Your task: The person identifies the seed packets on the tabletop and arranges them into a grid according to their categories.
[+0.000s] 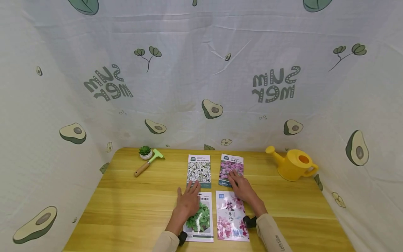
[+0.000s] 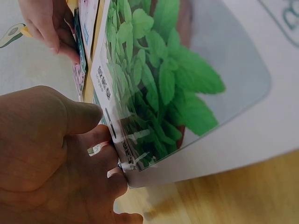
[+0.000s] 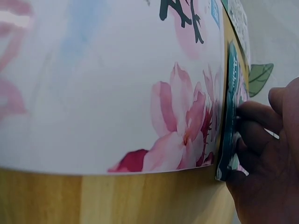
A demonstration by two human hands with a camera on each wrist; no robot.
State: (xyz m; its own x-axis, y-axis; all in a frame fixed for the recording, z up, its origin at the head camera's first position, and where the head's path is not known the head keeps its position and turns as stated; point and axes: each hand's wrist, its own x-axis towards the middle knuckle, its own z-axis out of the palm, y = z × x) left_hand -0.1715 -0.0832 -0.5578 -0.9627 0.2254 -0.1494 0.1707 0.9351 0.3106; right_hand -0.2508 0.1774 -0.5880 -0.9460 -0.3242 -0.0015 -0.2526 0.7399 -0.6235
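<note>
Four seed packets lie in two rows on the wooden table. My left hand (image 1: 188, 202) rests its fingertips on the lower edge of the white-flower seed packet (image 1: 199, 169), its palm over the upper part of the green-leaf seed packet (image 1: 199, 220). With fingers stretched forward, my right hand (image 1: 244, 189) touches the lower part of the purple-pink flower seed packet (image 1: 231, 166), which sits slightly tilted. Below it lies the pink-blossom seed packet (image 1: 229, 218), partly covered by my right wrist. In the right wrist view, the fingers (image 3: 254, 135) lie along the packet's dark teal edge.
At the back left, a small potted succulent (image 1: 145, 151) stands beside a green hand tool with a wooden handle (image 1: 142, 169). A yellow watering can (image 1: 292, 166) is at the back right. A printed cloth (image 1: 189, 80) hangs behind the wooden table (image 1: 126, 210) and along its sides.
</note>
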